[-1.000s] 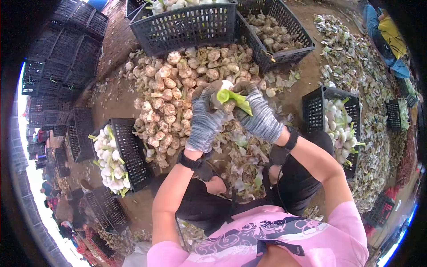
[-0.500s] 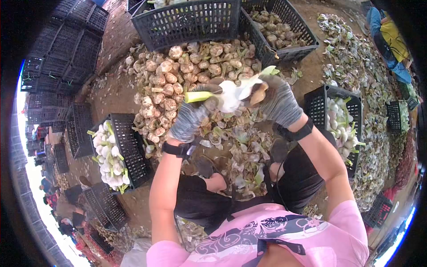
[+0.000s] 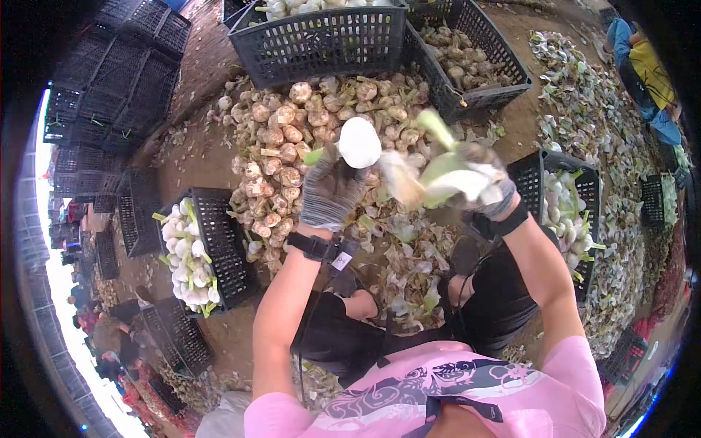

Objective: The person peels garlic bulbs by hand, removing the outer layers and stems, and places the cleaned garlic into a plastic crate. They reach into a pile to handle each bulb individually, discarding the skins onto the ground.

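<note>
White garlic bulb (image 3: 360,143) in front of the person, above the unpeeled pile (image 3: 272,171), gripped by left hand (image 3: 332,191), gloved, fingers curled under it. Right hand (image 3: 488,175), gloved, out to the right, closed on loose white-green peelings (image 3: 447,179), blurred. Black crate on the left (image 3: 228,244) and crate on the right (image 3: 529,179) hold white bulbs with green stems; front crate (image 3: 321,47) has white bulbs, crate beside it (image 3: 498,91) brownish ones. Dirt floor (image 3: 208,150), scattered skins (image 3: 610,153); stacked crates (image 3: 120,73) far left; another person (image 3: 650,69) upper right
</note>
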Motion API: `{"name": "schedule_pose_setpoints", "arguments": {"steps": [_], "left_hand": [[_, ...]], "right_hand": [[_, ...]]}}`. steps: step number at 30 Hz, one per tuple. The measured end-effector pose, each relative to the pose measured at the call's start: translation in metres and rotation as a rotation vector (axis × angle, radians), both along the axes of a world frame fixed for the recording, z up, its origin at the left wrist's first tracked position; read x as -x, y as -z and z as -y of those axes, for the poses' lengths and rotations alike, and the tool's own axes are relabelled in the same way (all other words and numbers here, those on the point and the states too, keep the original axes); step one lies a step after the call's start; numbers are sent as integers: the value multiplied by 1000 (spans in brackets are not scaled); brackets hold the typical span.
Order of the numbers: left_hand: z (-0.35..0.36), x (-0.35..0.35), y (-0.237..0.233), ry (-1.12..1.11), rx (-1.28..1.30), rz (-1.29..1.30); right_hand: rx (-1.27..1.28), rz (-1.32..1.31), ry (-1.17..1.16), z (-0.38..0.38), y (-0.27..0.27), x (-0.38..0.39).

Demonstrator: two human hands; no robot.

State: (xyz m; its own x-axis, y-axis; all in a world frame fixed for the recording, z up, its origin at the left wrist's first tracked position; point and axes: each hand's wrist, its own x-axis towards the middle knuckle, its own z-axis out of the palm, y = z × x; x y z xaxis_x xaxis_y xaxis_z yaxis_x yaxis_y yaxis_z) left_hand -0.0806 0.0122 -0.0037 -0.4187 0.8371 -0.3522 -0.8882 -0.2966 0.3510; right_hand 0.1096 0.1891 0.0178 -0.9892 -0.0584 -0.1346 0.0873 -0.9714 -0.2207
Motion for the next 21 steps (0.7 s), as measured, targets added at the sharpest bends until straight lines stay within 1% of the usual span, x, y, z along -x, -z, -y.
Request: {"name": "schedule_pose_setpoints", "arguments": {"steps": [1,2,3,4,5,6,7,8,9,10,11,12,13,14,15,16,17,18,20,21], "left_hand": [[0,3,9,1,2,-3],[-1,7,20,-17,25,60],[-3,12,33,-36,45,122],[-4,18,48,-52,71,215],[-6,14,39,-52,71,212],[-6,5,21,-99,180,162],[-9,0,10,-148,288,109],[-9,14,30,-67,154,186],[-15,21,27,-65,150,177],[-21,26,23,-81,226,192],[-28,33,17,-93,305,206],[-45,45,5,-142,340,213],[-60,41,-27,-178,318,-40],[-77,63,-29,-195,341,-19],[-92,85,-40,-129,159,78],[-109,87,-70,-151,271,-386],[-126,112,-75,-97,212,-682],[-147,150,-71,-94,-16,-603],[-172,160,-104,-277,0,-409],[-182,209,-74,-227,58,-1309]], "right_hand": [[-31,-63,49,-1,-11,0],[-183,-31,146,-4,-18,-12],[-299,461,223,-4,-22,-18],[-406,303,141,-6,-17,-13],[-510,144,60,-7,-12,-4],[-828,260,-157,-7,-13,6],[-1280,58,-92,11,8,6],[-1653,95,-100,24,0,9],[-1924,213,-452,35,0,19],[-2053,145,-654,44,26,17],[-2139,21,-540,50,26,9],[-2238,18,-566,58,37,8],[-2336,14,-599,64,47,9],[-2336,18,-594,63,48,9],[-2342,26,-556,63,48,10],[-2347,36,-518,61,48,12],[-2344,40,-515,57,45,14],[-2331,27,-561,53,39,16],[-2312,12,-613,49,40,17],[-2325,36,-593,48,43,16]]}}
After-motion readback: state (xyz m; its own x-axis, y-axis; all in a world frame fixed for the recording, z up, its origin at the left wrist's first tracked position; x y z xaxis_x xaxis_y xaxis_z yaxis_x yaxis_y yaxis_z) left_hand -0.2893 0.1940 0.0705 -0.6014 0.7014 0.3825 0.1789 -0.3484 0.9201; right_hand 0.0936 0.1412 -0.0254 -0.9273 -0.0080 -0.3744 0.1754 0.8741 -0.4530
